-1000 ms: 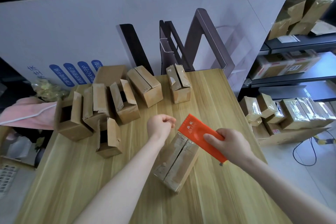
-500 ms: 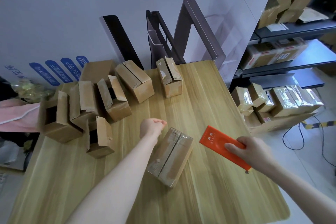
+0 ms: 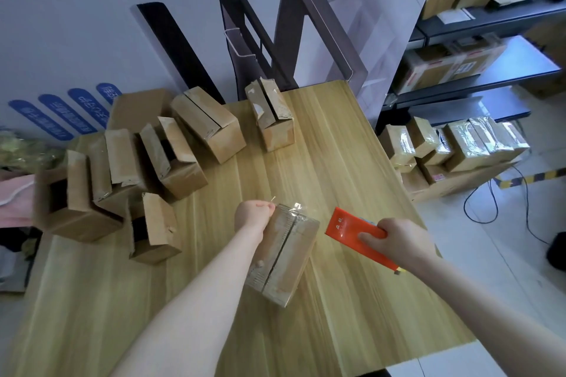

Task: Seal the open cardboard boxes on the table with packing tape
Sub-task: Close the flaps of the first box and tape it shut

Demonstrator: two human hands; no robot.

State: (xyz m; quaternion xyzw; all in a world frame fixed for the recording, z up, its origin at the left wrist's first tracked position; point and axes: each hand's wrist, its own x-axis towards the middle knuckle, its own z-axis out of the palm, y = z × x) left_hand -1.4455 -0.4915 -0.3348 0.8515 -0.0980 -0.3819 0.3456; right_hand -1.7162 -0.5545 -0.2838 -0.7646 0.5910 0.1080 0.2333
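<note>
Pale wood-grain desk point(image 3: 352, 162) fills the view, backed by a white printed board, with dark shelving point(image 3: 477, 82) at 2 o'clock and a heap of tape-wrapped parcels point(image 3: 459, 147) on the floor at 3 o'clock.

Near the middle of the desk lies one cardboard box point(image 3: 284, 260), its flaps closed and glossy clear tape over the top seam; a crumpled bit of tape point(image 3: 298, 208) stands up at its far end. The left hand point(image 3: 252, 216) sits at the far left corner of this box, fingers clenched into a fist with a thin sliver poking out past the fingertips; I cannot tell whether it is pinching tape or only bearing on the cardboard.

The right hand point(image 3: 398, 242), at 4 o'clock from the box and clear of it, is wrapped round the near end of a flat orange tape dispenser point(image 3: 349, 228), held above the desk.

From 9 to 11 o'clock stands a cluster of open boxes point(image 3: 159, 223) with flaps up. Two more boxes point(image 3: 211, 128) sit at 12 o'clock, flaps folded together but with a gap along the seam.
</note>
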